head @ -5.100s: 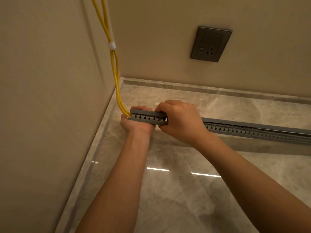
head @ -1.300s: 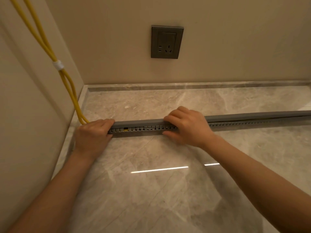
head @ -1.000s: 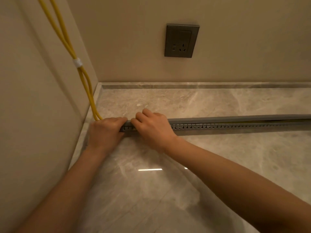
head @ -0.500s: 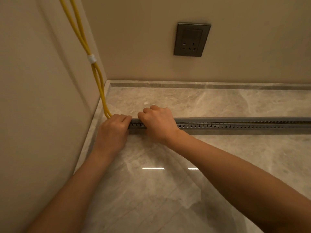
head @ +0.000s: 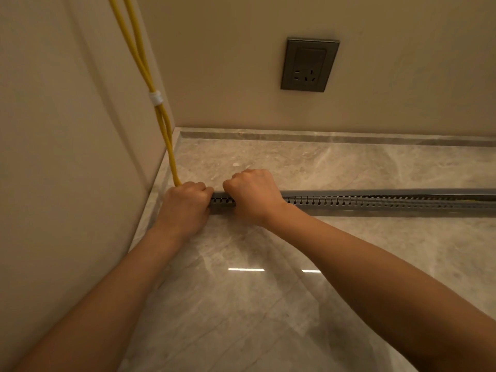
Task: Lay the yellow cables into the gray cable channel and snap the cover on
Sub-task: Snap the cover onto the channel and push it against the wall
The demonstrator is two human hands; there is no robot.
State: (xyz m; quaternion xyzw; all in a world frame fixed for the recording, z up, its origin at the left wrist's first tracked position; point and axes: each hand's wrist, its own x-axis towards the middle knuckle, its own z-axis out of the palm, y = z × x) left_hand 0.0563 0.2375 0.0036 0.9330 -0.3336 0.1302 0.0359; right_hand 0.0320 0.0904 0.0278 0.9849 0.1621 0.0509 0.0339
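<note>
A gray slotted cable channel point(head: 375, 204) lies on the marble floor and runs from the left wall off to the right. A gray cover point(head: 389, 192) sits along its top. Two yellow cables point(head: 139, 57), tied with a white band point(head: 155, 98), come down the left wall and pass behind my left hand point(head: 185, 205), which grips the channel's left end. My right hand point(head: 251, 196) is curled over the channel just beside it, fingers pressed on the cover. A little yellow shows in the slots at the far right.
The left wall point(head: 67, 157) stands right against the channel's end. A gray wall socket point(head: 310, 64) sits on the back wall above the floor. A marble skirting strip point(head: 322, 135) runs along the back wall. Polished floor point(head: 268, 291) lies in front.
My right hand slid left along the cover from mid-channel to beside my left hand. It now curls into a tighter fist on the cover. My left hand stayed at the left end.
</note>
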